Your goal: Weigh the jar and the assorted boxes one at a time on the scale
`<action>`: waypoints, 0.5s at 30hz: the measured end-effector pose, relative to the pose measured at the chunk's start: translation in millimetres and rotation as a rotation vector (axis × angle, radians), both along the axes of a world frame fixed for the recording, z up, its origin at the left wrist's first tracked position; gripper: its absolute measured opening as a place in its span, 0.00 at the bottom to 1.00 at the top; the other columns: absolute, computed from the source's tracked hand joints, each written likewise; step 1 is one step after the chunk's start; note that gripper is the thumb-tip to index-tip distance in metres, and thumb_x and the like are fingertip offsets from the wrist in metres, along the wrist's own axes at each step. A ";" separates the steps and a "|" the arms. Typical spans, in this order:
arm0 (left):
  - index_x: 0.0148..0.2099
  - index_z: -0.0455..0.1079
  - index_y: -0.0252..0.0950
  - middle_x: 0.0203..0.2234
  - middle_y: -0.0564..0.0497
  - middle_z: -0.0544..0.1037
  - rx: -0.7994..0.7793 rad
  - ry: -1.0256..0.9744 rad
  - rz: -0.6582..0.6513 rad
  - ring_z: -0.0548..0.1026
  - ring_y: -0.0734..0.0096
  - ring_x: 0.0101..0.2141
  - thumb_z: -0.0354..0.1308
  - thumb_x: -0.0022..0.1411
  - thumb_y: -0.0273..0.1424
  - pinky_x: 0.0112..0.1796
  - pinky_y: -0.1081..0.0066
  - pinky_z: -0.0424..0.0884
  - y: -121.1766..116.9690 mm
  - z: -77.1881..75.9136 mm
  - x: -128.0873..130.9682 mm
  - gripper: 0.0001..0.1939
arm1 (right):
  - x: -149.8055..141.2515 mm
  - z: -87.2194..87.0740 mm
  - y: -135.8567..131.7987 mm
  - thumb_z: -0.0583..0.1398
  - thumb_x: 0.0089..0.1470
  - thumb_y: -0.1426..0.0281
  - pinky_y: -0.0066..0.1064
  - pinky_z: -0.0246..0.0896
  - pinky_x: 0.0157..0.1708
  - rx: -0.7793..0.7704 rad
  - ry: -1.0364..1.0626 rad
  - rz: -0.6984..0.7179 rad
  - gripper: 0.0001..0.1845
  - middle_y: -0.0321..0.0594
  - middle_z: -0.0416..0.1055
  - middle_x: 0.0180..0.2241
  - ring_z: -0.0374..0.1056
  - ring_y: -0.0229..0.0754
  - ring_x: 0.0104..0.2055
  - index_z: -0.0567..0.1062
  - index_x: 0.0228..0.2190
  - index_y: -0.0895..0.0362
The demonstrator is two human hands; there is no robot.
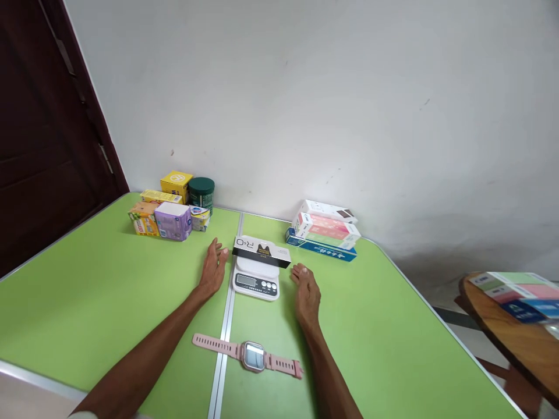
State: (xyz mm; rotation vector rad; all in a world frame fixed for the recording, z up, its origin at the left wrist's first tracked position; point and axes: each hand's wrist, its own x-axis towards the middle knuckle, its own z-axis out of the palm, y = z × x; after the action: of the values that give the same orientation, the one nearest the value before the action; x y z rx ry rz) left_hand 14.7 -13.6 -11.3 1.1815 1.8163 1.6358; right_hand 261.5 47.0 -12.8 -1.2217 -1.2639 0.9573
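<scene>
A white kitchen scale (257, 280) stands in the middle of the green table (109, 273). A long black and white box (261, 251) lies across its platform. My left hand (212, 269) rests flat on the table just left of the scale, fingers stretched out, empty. On the other side of the scale lies my right hand (306, 294), also flat with its fingers out and holding nothing. A pink smartwatch (248, 354) lies unbuckled on the table nearer to me, between my forearms.
At the back left sit several small boxes (173, 220) and a dark green tin (201, 193). A stack of flat boxes (325, 230) lies by the wall at the back right. A round wooden table (502, 326) with more boxes stands to the right.
</scene>
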 end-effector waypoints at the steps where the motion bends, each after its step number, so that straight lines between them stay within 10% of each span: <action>1: 0.72 0.54 0.33 0.61 0.31 0.71 -0.006 0.007 0.000 0.72 0.50 0.61 0.45 0.72 0.55 0.61 0.47 0.67 -0.4 -0.2 -0.4 0.38 | 0.4 -0.1 -0.3 0.51 0.61 0.38 0.50 0.66 0.59 -0.003 -0.015 0.010 0.43 0.59 0.75 0.54 0.73 0.57 0.56 0.74 0.54 0.63; 8: 0.75 0.49 0.34 0.71 0.34 0.60 0.018 0.289 -0.147 0.58 0.50 0.71 0.45 0.74 0.51 0.69 0.45 0.54 -7.1 3.6 2.6 0.38 | -4.3 11.1 -9.9 0.49 0.66 0.42 0.53 0.47 0.71 0.090 -0.203 0.093 0.38 0.52 0.66 0.66 0.57 0.55 0.71 0.72 0.62 0.56; 15: 0.76 0.49 0.38 0.72 0.39 0.59 0.014 0.453 -0.231 0.55 0.51 0.72 0.44 0.75 0.47 0.69 0.42 0.51 -13.4 14.1 12.5 0.34 | -10.3 22.0 -17.0 0.50 0.66 0.44 0.53 0.51 0.69 0.149 -0.174 0.127 0.35 0.48 0.69 0.65 0.59 0.54 0.70 0.73 0.62 0.52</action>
State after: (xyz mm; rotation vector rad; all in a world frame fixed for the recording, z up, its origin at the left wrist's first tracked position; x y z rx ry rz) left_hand 27.3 -27.0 2.8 1.8077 1.8308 1.3268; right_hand 251.2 30.0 9.2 -1.1372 -1.5380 0.8436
